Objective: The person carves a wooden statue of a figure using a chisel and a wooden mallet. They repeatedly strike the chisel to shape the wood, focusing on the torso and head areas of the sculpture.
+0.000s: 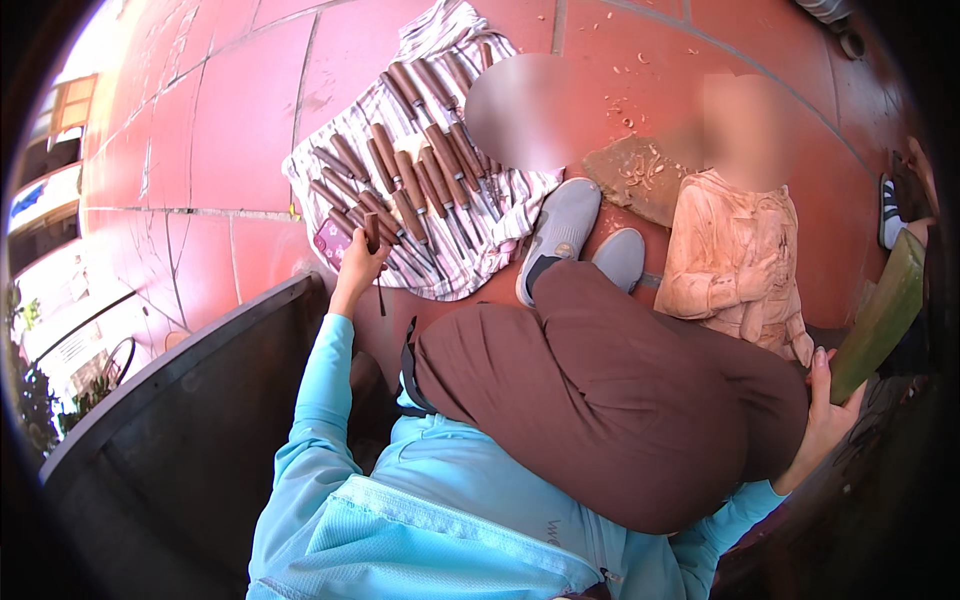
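Head view: the person sits cross-legged on a red tiled floor (220, 130), brown trousers and grey shoes (560, 235) filling the centre, light blue sleeves running out to either side. The left hand (358, 262) is raised at the end of an outstretched arm, its fingers closed around the wooden handle of a carving chisel (372, 232); the handle top stands just above the knuckles and a thin dark shaft hangs below the hand. Directly beyond this hand, and touching distance from it, lies a striped cloth (440, 40) spread on the floor and carrying rows of further wood-handled chisels (420, 175), laid side by side with blades pointing towards the person. A small pink object (331, 240) rests at the cloth's near corner, just left of the hand. The right hand (828, 412) is well apart from the left, at the far right, thumb up and fingers wrapped about the lower end of a green wooden mallet (882, 315) that slants up and away from it. Up and to the left of the right hand stands a pale carved wooden figure (735, 265), upright on the floor beside the shoes; wood shavings (635, 170) lie scattered beyond it. A dark panel (190, 430) runs below the left forearm.
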